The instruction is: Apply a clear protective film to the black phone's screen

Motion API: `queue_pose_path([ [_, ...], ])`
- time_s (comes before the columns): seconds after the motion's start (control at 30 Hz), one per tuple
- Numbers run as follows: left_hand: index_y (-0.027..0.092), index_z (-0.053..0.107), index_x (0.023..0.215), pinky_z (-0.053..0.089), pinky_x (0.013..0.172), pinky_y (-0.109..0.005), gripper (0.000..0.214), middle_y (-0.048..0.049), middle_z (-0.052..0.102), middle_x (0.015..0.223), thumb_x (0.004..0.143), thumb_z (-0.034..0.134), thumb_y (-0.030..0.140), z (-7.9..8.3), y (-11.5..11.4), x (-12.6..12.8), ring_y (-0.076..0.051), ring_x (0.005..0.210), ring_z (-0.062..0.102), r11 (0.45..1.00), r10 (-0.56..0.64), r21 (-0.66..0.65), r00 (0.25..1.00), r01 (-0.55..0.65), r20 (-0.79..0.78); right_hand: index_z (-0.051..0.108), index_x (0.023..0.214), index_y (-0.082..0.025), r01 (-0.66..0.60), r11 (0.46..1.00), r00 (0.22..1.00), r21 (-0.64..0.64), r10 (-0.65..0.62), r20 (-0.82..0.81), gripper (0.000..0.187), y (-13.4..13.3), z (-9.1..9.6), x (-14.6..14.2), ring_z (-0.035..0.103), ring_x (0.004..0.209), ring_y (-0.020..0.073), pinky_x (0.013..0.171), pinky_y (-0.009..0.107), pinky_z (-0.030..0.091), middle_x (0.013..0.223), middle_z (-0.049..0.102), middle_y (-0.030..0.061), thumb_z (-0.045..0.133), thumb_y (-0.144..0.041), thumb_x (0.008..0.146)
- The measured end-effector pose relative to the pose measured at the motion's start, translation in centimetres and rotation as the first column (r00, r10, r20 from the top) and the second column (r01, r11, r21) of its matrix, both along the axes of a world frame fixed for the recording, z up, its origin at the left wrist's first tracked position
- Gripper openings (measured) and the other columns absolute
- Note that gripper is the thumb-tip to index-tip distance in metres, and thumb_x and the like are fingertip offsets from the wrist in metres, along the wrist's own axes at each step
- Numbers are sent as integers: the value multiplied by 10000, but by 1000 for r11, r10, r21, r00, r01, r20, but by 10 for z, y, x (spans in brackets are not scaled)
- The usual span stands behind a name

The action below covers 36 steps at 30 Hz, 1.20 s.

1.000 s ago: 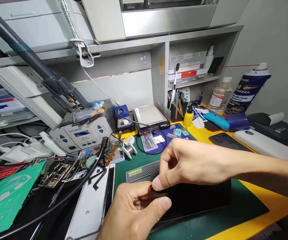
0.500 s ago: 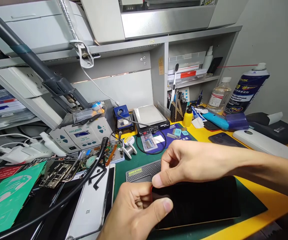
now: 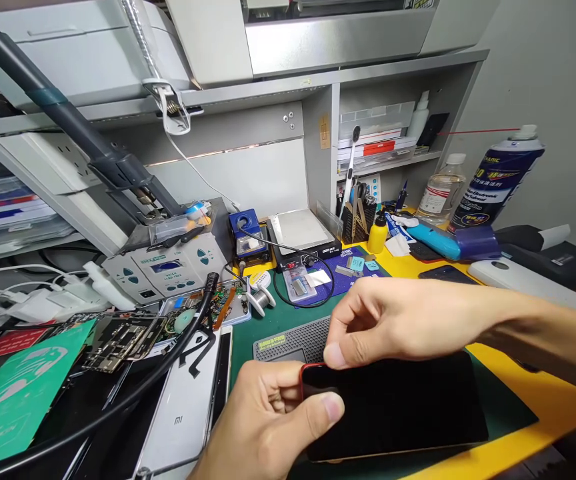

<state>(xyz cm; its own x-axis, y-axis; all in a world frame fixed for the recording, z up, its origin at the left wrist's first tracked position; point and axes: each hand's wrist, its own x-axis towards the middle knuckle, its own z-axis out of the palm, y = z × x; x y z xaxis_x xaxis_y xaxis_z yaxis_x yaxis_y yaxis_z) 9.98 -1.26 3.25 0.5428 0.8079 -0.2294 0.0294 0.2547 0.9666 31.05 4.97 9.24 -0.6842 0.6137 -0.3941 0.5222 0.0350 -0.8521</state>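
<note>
A smartphone (image 3: 398, 407) with a black, dark screen and a red edge lies sideways in front of me over the green mat. My left hand (image 3: 278, 420) grips its left end, thumb on the screen and fingers behind the edge. Along the phone's far edge, close to the left corner, my right hand (image 3: 383, 327) pinches with thumb and forefinger. Whatever is between those fingertips, other than the edge, is hidden. Partly under the phone and hands is a grey textured pad (image 3: 293, 340).
Left of the phone are a white phone back (image 3: 178, 413), circuit boards (image 3: 118, 340) and a black hose (image 3: 158, 373). Behind stand a hot air station (image 3: 173, 270), a solder spool (image 3: 261, 300) and a heating plate (image 3: 303, 233). A spray can (image 3: 498, 180) stands back right.
My right hand has slid slightly right along the phone's far edge, uncovering the red corner. My left hand keeps its grip. The view has shifted a little.
</note>
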Motion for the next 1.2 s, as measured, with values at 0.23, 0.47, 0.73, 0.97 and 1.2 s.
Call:
queue_pose_path([
  [0.23, 186, 458, 660, 175, 567, -289, 397, 42, 256, 681, 854, 656, 470, -8, 0, -4, -112, 648, 205, 996, 36, 81, 993, -26, -113, 713, 742, -154, 135, 987, 991, 86, -133, -34, 274, -10, -8, -18, 448, 601, 105, 510, 208, 327, 625, 568, -51, 806, -411, 726],
  [0.47, 132, 758, 881, 403, 698, -267, 319, -42, 619, 797, 825, 719, 443, 0, -2, 0, -167, 760, 513, 999, 9, -50, 999, -6, 47, 757, 730, -145, 73, 986, 991, -152, -89, -100, 158, 3, -10, -10, 451, 620, 109, 576, 227, 347, 644, 575, -30, 695, -255, 824],
  [0.73, 188, 800, 1012, 492, 778, -324, 356, -70, 735, 854, 812, 752, 479, -3, -2, -5, -220, 818, 638, 997, 51, -57, 991, -44, 124, 805, 807, -124, 98, 993, 991, -61, -103, -81, 439, 4, -2, 17, 537, 659, 151, 708, 275, 455, 675, 640, 28, 626, -509, 918],
  [0.97, 198, 790, 1080, 503, 777, -342, 400, -78, 754, 885, 793, 769, 475, -3, -1, -2, -247, 831, 671, 995, 96, -32, 990, -93, 103, 741, 1131, -230, 256, 966, 964, -36, -258, -61, 382, -17, -10, 56, 653, 907, 214, 783, 280, 495, 984, 731, 35, 788, -439, 816],
  [1.2, 203, 781, 1090, 511, 833, -372, 420, -82, 739, 891, 819, 716, 517, 0, -4, 3, -262, 867, 653, 974, 202, 89, 977, -208, 71, 707, 1235, -226, 518, 807, 707, -283, -591, -388, 554, -56, -60, 51, 689, 1041, 318, 927, 418, 552, 1136, 747, 102, 848, -398, 728],
])
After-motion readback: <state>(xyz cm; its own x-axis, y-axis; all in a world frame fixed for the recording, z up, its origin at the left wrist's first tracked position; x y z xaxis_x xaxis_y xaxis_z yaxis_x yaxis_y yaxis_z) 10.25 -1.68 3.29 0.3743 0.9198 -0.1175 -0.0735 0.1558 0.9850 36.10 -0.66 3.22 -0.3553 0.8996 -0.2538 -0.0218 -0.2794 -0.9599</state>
